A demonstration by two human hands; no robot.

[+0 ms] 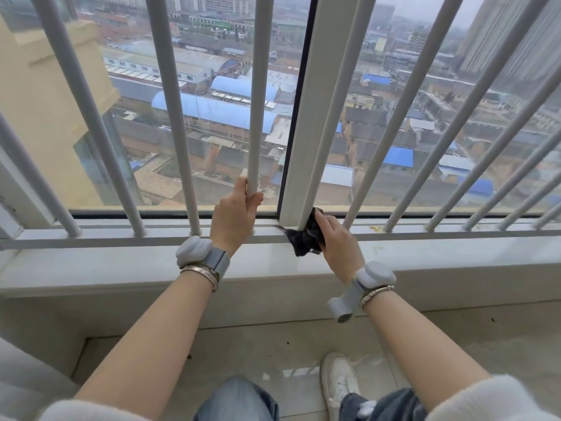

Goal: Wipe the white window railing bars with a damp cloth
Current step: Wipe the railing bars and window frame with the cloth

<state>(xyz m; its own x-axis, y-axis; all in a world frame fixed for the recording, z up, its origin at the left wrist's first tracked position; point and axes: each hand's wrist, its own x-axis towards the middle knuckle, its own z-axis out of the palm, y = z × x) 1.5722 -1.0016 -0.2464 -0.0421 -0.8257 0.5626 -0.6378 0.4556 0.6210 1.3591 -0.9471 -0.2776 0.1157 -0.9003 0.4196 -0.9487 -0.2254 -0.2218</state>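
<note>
The fingers of the left hand [235,214] are curled around a white railing bar [256,110], gripping it low down with the thumb wrapped over the near side, just above where the bar meets the bottom rail [121,237]. The fingers of the right hand [335,238] are clenched on a dark cloth [305,238], pressing it against the foot of the next bar to the right [331,123], which runs in front of the white window frame post [312,117]; the cloth wraps around the base of that bar and bunches down over the near edge of the bottom rail, with a loose corner hanging toward the pale stone sill [121,268]. The two hands are near each other, on neighbouring bars. Each wrist carries a white strapped-on device [194,249] and a thin bracelet [200,271]; the forearms are bare, with pale sleeves pushed up at the near edge. More white bars fan out to the left and right, all standing on the same rail. Beyond the glass lie rooftops far below, several of them blue, under a hazy sky. Near the bottom, a white sneaker [338,381] and blue jeans [239,399] show over a glossy tiled floor [303,344].
</note>
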